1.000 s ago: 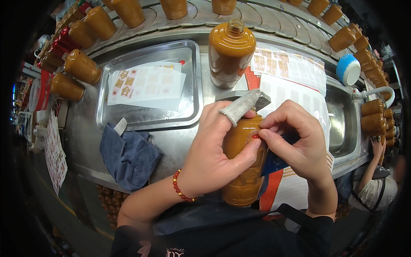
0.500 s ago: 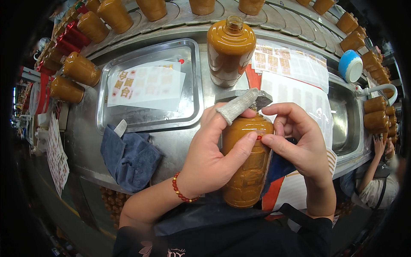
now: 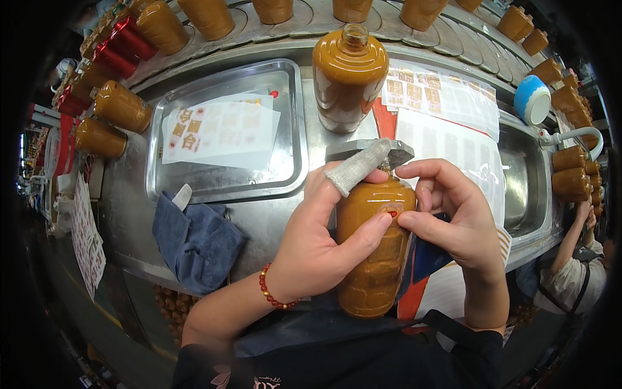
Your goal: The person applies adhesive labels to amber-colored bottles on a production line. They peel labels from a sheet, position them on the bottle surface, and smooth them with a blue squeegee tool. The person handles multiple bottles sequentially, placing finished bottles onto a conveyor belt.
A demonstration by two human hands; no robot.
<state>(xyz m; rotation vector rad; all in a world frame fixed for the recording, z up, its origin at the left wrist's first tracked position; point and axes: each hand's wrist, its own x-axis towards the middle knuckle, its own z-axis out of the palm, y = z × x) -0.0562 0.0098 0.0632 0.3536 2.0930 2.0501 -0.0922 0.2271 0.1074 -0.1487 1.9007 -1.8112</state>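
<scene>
A glossy brown bottle (image 3: 372, 279) leans toward me, its neck end against a grey metal block (image 3: 402, 153). My left hand (image 3: 317, 233) wraps its left side, a grey knitted finger sleeve (image 3: 356, 170) over one finger. The left thumb tip presses beside a small red decal (image 3: 392, 214) on the bottle's shoulder. From the other side my right hand (image 3: 457, 223) curls in, thumb at the decal's right edge and index finger near the neck. Its remaining fingers are bent against the shoulder. A second brown bottle (image 3: 350, 74) with an open glass mouth stands upright just beyond.
A steel tray (image 3: 227, 191) on the left holds decal sheets (image 3: 220, 129). Near it lies a blue cloth (image 3: 194, 240). More sheets (image 3: 447, 136) lie right, before a sink (image 3: 525, 188) with a blue-white container (image 3: 531, 100). Bottles ride a conveyor (image 3: 304, 35); another person's hands (image 3: 580, 217) are far right.
The bottles on the conveyor have shifted to the right. My hands stay nearly in place; the red decal between my thumbs now sits slightly lower and looks more filled in.
</scene>
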